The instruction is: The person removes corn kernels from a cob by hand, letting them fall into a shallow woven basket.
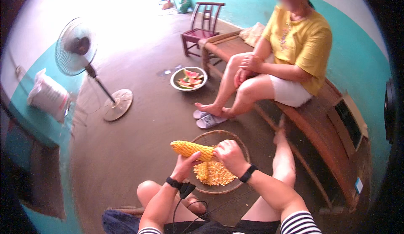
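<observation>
My left hand point(186, 165) is closed around the lower side of a yellow corn cob point(193, 149), which points up and left over a round woven basket point(244, 153). At the cob's right end, the curled fingers of my right hand point(229, 155) touch the kernels; the exact grip there is partly hidden. Loose corn kernels point(221, 174) lie heaped in the basket, and a second corn cob point(203, 172) rests among them below my left hand. Both wrists wear black straps, with a cable hanging from the left one.
Beyond the basket, a person point(296, 44) sits on a wooden bed frame point(303, 120), bare feet by slippers point(208, 119). A bowl point(174, 85) of watermelon pieces, a wooden chair point(202, 33), a standing fan point(94, 66) and a filled sack point(49, 95) are farther off.
</observation>
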